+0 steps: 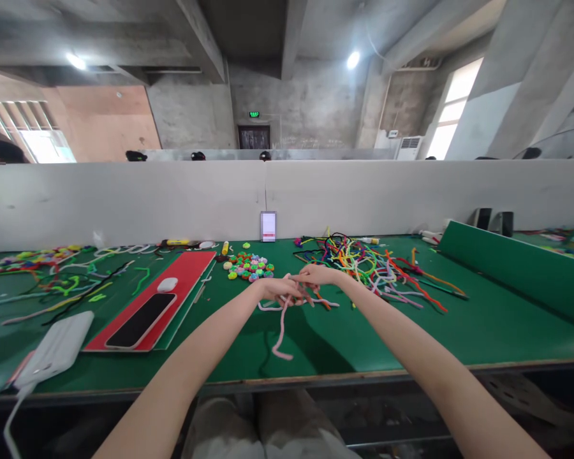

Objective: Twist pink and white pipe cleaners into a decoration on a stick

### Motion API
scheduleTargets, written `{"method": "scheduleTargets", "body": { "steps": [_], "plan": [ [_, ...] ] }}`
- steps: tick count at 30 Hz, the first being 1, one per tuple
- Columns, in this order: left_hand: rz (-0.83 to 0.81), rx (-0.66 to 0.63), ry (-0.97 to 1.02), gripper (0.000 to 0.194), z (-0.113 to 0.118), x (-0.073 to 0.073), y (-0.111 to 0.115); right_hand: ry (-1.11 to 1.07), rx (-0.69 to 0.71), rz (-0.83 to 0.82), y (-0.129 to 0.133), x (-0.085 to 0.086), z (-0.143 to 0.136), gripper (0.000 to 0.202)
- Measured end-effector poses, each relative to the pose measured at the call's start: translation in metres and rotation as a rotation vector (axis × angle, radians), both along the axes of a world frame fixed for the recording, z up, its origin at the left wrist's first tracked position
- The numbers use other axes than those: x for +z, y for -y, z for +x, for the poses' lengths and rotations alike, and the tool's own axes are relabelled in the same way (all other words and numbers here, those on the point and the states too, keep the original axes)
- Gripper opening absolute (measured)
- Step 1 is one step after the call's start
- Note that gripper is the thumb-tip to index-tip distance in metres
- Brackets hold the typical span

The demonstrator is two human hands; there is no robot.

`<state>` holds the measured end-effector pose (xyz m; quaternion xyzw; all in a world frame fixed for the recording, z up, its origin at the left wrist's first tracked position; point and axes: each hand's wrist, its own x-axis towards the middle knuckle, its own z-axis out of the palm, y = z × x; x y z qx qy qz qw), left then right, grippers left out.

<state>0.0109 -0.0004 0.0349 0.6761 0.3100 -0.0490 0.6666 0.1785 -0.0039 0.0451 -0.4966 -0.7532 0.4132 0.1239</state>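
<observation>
A pale pink pipe cleaner [281, 331] hangs from my left hand [283, 290], its lower end bent above the green table [363, 338]. The fingers of my left hand are closed on it. My right hand [316, 276] meets the left one, with its fingers pinched together near the pipe cleaner's upper part; what sits between those fingertips is too small to make out. Just behind my hands lies a cluster of small colourful coiled pieces [251, 266]. A large tangle of coloured pipe cleaners [358, 258] spreads to the right.
At the left, a black phone [141, 320] and a white case [167, 285] rest on a red board [182, 274], beside a white power bank [57, 347]. A lit phone [268, 227] leans on the white partition [196, 204]. A green divider [516, 274] stands at the right.
</observation>
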Motion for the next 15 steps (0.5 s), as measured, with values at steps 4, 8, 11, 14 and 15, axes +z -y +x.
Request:
{"method": "scheduleTargets", "body": {
  "steps": [4,8,11,14,15],
  "plan": [
    [0.006,0.019,-0.05,0.023,-0.007,-0.007,-0.003,0.006,-0.058,-0.1,0.005,-0.019,-0.011,0.061],
    [0.037,0.029,-0.141,0.015,-0.012,-0.013,0.002,-0.075,-0.109,-0.132,0.017,-0.039,-0.027,0.065],
    [0.085,0.039,-0.211,0.011,-0.015,-0.016,0.007,-0.175,-0.121,-0.151,0.025,-0.051,-0.037,0.066],
    [0.162,0.062,-0.243,0.008,-0.018,-0.015,0.011,-0.283,-0.132,-0.16,0.03,-0.057,-0.043,0.062],
    [0.196,0.069,-0.246,0.009,-0.018,-0.014,0.013,-0.321,-0.141,-0.156,0.031,-0.058,-0.044,0.061]
  ]
}}
